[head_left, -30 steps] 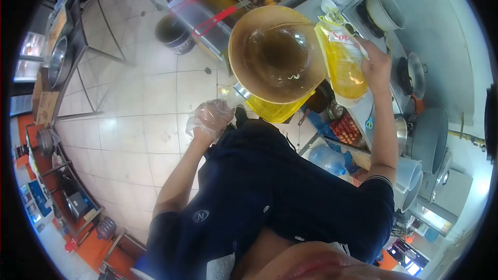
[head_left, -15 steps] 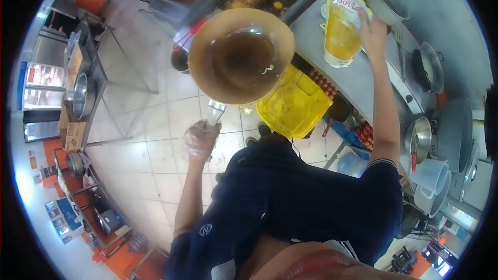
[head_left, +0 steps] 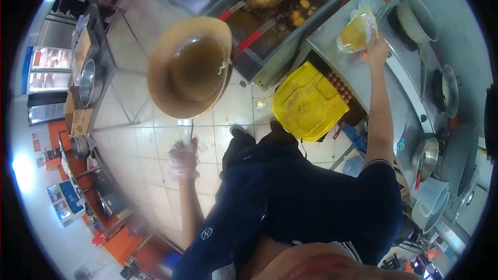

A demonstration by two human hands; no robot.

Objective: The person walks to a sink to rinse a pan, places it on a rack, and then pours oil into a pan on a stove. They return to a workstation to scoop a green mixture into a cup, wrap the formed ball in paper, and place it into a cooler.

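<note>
My left hand [head_left: 182, 159], in a clear plastic glove, grips the metal handle of a wide tan wok [head_left: 189, 66] holding dark oil, raised over the tiled floor. My right hand [head_left: 377, 47], bare, is stretched out to the steel counter [head_left: 337, 36] and holds a clear pouch of yellow cooking oil [head_left: 357, 32] resting there.
A deep fryer [head_left: 275, 5] with red-handled baskets stands beyond the wok. A yellow bin lid [head_left: 307, 102] lies below the counter, next to trays of eggs [head_left: 341, 89]. Pots and pans [head_left: 446, 91] fill the stove at right. Steel racks with bowls [head_left: 88, 80] stand at left.
The wok has swung left, away from the yellow bin. The oil pouch has gone from raised and upright to lying low on the counter, with my right hand still on it.
</note>
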